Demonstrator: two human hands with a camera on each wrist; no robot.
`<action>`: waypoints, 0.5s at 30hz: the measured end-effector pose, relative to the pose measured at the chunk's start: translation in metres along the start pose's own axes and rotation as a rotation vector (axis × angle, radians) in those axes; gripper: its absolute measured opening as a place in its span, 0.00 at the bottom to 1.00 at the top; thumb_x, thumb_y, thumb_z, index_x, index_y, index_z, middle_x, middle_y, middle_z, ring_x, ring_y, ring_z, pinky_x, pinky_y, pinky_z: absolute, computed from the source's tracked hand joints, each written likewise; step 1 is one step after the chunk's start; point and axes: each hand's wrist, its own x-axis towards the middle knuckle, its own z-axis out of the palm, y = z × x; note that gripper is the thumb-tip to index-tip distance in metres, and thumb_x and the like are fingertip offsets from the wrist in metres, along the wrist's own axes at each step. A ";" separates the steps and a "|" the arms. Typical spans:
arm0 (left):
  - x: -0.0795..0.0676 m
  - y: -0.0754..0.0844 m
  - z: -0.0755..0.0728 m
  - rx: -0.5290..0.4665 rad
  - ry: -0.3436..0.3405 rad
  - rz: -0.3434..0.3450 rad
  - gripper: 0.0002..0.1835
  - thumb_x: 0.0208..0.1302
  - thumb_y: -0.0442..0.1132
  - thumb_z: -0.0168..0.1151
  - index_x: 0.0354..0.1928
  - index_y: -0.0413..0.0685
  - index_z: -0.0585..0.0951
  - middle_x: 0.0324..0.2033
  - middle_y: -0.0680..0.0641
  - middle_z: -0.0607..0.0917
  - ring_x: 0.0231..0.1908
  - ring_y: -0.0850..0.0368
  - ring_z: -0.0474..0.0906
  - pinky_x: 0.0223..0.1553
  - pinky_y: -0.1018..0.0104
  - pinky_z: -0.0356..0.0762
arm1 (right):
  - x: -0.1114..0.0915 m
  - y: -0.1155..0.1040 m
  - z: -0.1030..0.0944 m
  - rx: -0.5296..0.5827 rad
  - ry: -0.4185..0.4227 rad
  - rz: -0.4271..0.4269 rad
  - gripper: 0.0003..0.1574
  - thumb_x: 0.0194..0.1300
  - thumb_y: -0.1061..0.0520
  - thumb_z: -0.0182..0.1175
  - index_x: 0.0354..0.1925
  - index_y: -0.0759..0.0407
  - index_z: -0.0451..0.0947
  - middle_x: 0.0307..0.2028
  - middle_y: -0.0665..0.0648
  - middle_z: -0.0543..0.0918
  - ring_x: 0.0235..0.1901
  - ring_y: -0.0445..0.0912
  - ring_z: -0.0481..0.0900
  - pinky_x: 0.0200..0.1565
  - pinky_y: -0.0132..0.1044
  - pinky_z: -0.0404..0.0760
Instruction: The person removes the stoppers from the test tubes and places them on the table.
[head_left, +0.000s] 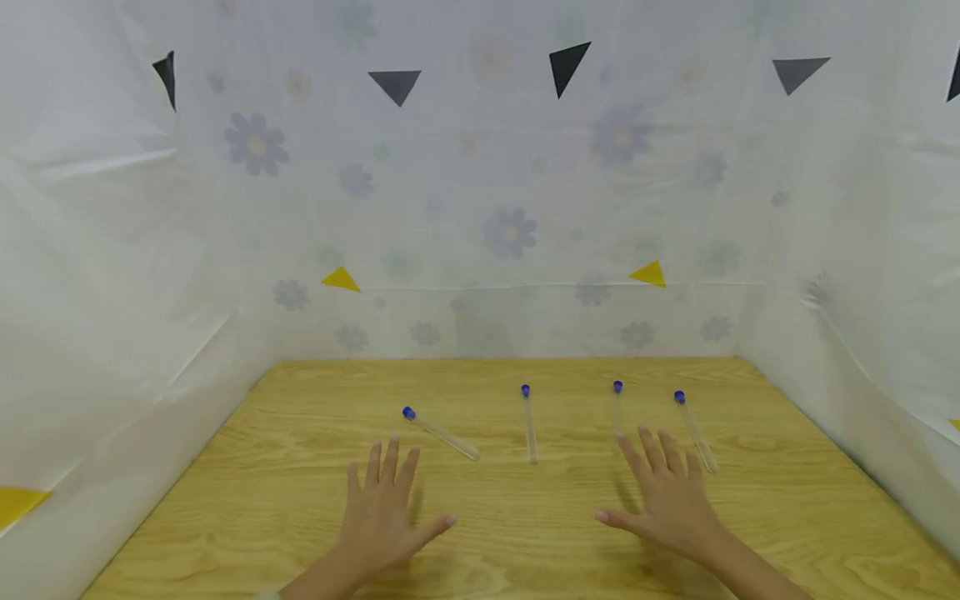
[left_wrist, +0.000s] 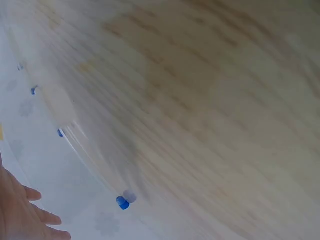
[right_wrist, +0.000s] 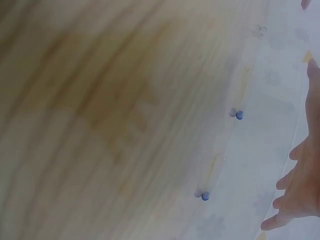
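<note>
1. Wooden table, head view: four blue-capped tubes lie mostly ahead of left hand and right hand, both empty, fingers apart.
2. Left wrist view: one lies beyond that hand; pinching mid-length should curb rolling.
3. Right wrist view: two lie near; approach gently.
</note>
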 end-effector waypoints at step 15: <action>0.017 0.007 0.006 -0.101 -0.121 -0.097 0.49 0.53 0.71 0.53 0.65 0.38 0.64 0.67 0.30 0.58 0.66 0.27 0.50 0.59 0.24 0.44 | 0.010 -0.010 0.009 0.050 -0.017 0.003 0.63 0.47 0.26 0.61 0.70 0.58 0.52 0.68 0.72 0.54 0.66 0.71 0.48 0.57 0.74 0.51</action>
